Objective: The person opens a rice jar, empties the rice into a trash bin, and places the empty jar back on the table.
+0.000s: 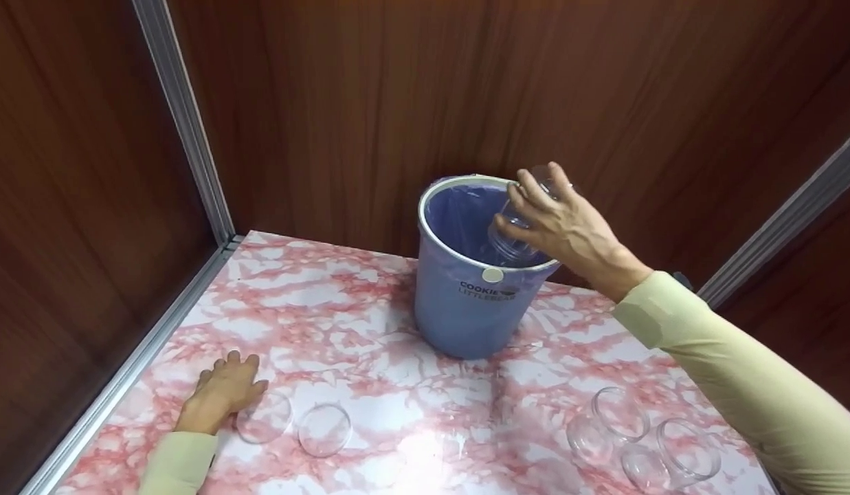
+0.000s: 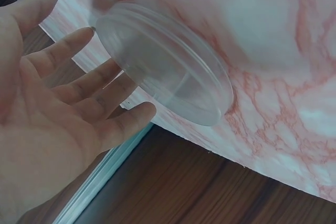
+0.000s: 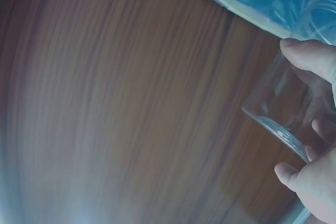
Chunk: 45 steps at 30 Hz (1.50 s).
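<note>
High over the blue bin, my right hand grips a clear plastic jar. The jar tilts, its ringed mouth pointing down into the bin's opening; whether anything is inside it I cannot tell. At the left of the table, my left hand lies with its fingers spread and loosely bent. Beside its fingertips is a clear round lid; whether they touch it is hard to tell. A second clear lid rests just right of that one.
Several clear jars lie on the marbled pink and white table at the front right. Brown wood-grain panels rise behind and at both sides. A purple-blue liner lines the bin. Metal rails edge the panels.
</note>
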Motion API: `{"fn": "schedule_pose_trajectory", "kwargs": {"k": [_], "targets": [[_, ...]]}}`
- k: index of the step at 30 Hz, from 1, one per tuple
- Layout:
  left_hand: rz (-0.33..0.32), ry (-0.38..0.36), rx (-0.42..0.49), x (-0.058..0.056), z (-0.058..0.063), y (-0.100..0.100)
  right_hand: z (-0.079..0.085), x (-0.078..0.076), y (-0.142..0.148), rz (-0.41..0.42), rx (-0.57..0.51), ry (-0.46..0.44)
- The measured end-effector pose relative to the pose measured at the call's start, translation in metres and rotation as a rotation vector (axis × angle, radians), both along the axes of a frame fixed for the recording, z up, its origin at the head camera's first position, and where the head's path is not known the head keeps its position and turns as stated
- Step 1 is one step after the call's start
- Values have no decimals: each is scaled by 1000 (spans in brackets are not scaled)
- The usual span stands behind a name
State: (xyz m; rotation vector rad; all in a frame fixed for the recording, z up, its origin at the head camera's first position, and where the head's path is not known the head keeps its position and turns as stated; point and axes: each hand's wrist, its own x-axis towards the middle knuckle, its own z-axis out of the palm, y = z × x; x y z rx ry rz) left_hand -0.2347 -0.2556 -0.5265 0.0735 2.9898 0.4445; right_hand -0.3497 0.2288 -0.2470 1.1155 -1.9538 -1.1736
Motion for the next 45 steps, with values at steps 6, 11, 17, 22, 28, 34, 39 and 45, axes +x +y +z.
{"fn": "schedule_pose_trajectory", "kwargs": {"k": [6, 11, 17, 22, 28, 34, 39, 45], "targets": [[1, 2, -4, -2, -3, 0, 14, 4, 9, -40, -194, -87], [1, 6, 1, -1, -3, 1, 15, 8, 23, -24, -423, -168], [5, 23, 7, -1, -4, 3, 9, 13, 35, -64, -679, -348], [-5, 27, 5, 1, -5, 4, -2, 25, 44, -116, -868, -513], [-16, 32, 1, 1, -4, 1, -16, 35, 53, -57, -1082, -651], [2, 37, 0, 0, -3, 1, -35, 42, 67, 28, -1240, -596], [-9, 45, 18, 0, -3, 5, -63, 65, 71, -43, -1495, -314], [5, 93, 64, 0, 1, 14, -114, 94, 57, -41, -1729, -218]]}}
